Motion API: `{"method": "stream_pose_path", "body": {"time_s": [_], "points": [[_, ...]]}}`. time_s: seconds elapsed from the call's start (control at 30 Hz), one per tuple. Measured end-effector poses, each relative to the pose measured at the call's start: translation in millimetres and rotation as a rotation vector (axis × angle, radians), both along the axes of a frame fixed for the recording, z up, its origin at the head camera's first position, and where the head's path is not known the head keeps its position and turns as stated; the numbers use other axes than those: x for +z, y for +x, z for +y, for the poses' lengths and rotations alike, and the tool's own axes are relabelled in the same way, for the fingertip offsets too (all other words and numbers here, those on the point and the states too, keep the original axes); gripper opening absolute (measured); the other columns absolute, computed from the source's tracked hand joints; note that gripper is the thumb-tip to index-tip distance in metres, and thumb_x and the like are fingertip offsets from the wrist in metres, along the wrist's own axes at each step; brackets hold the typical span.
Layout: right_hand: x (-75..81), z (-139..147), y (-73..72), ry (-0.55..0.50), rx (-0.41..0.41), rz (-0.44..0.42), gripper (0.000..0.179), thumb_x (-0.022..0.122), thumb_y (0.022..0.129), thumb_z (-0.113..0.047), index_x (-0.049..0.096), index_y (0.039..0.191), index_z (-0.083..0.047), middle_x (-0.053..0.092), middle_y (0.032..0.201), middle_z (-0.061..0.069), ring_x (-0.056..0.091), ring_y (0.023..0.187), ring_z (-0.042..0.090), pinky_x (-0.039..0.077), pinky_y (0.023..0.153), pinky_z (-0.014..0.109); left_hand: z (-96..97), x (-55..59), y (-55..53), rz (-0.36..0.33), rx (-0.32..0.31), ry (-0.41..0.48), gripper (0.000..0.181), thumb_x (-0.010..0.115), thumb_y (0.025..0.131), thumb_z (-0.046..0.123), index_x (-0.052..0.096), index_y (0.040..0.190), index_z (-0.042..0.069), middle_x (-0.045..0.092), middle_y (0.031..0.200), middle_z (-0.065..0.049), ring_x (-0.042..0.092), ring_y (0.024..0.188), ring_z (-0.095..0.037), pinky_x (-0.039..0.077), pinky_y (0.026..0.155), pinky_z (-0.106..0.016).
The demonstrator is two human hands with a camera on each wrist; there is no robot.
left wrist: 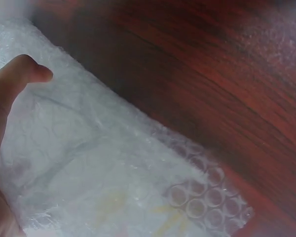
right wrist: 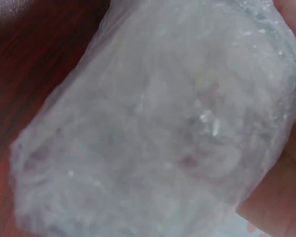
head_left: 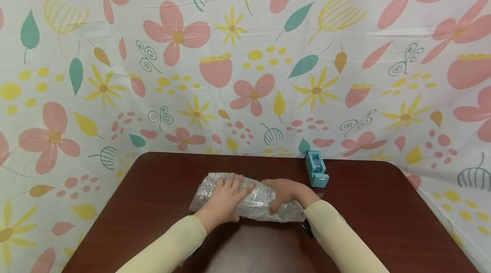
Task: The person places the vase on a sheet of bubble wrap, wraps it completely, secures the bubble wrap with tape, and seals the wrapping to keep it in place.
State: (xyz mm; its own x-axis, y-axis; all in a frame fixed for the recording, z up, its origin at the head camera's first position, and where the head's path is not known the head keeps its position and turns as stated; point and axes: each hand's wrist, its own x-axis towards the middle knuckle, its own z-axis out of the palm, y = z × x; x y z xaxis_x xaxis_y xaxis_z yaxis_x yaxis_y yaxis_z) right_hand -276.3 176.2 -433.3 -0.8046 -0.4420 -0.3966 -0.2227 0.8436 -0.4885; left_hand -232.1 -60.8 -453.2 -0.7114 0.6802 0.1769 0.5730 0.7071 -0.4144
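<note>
A long bundle of clear bubble wrap (head_left: 255, 200) lies across the table, a pale shape showing faintly inside. My left hand (head_left: 222, 201) rests on its left part, fingers spread over the top. One bent digit (left wrist: 24, 74) of that hand shows in the left wrist view, beside the bundle's loose bubbled corner (left wrist: 207, 202). On the right part, my right hand (head_left: 287, 192) grips the bundle with thumb in front and fingers behind. The right wrist view is mostly filled by the crinkled wrap (right wrist: 153, 118), with part of the hand (right wrist: 281, 192) at its edge.
A light blue tape dispenser (head_left: 317, 169) stands behind the right hand, near the back edge of the dark reddish-brown table (head_left: 153, 213). A flower-printed cloth (head_left: 245, 64) hangs close behind the table and along its sides.
</note>
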Motion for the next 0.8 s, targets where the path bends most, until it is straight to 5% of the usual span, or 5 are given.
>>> {"method": "stream_pose_path", "body": {"time_s": [0.47,0.8], "points": [[2.1,-4,12.4,-0.038,0.081,-0.071,0.089,0.085,0.065,-0.021,0.051,0.147,-0.014,0.06,0.139,0.002,0.056,0.116,0.018,0.05,0.104,0.048,-7.6,8.8,9.2,-0.171,-0.002,0.054,0.106,0.088,0.067,0.065,0.041,0.155,0.031,0.051,0.151,-0.014,0.056,0.136,-0.039,0.053,0.103,-0.055],[3.4,4,1.9,-0.019,0.133,-0.201,0.099,0.085,0.073,-0.026,0.037,0.158,-0.013,0.041,0.161,0.008,0.041,0.148,0.03,0.041,0.117,0.054,1.0,19.1,7.6,-0.264,0.026,0.071,0.106,0.091,0.065,0.06,0.042,0.155,0.033,0.053,0.152,-0.012,0.056,0.136,-0.038,0.053,0.102,-0.056]]}}
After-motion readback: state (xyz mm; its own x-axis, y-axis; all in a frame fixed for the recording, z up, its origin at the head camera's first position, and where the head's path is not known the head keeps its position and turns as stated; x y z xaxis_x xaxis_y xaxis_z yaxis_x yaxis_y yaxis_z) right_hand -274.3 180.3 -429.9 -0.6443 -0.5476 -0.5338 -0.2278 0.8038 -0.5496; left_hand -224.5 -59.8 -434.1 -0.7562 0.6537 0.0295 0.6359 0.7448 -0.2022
